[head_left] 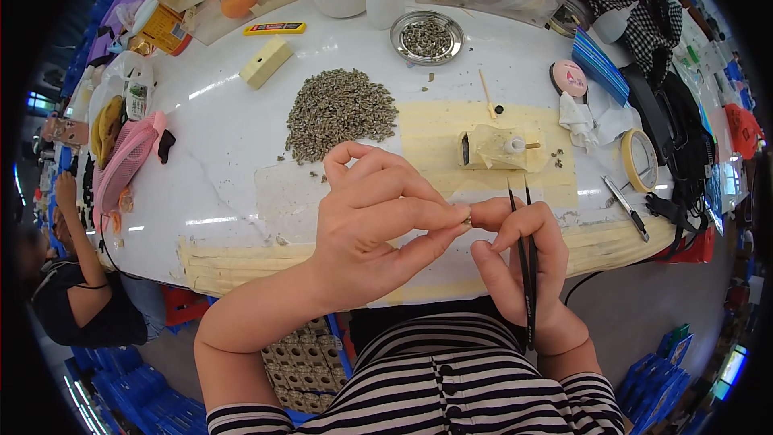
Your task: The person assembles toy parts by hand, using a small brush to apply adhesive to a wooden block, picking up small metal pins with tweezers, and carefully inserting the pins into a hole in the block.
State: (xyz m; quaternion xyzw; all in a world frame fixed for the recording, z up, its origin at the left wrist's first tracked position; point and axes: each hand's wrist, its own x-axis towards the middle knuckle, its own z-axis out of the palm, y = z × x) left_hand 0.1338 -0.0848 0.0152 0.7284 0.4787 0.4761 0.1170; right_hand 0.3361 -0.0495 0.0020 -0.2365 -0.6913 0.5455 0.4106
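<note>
Thumb and forefinger of my left hand (374, 229) pinch a tiny metal part (466, 221), mostly hidden by the fingertips. Just to its right, my right hand (527, 262) has its forefinger stretched toward that part. A pair of black tweezers (528, 274) is held in the right hand, its points facing away from me. Beyond my left hand lies a heap of small metal parts (340, 115). Past the tweezers' points sits a small block fixture wrapped in yellowish tape (487, 151), with a pin sticking out to the right.
A round metal dish (400, 47) of small parts stands at the back, near a white squeeze bottle (385, 0). A tape roll (638, 159) and a utility knife (626, 208) lie at right. A cream block (266, 63) rests back left. Another person (84, 290) sits at far left.
</note>
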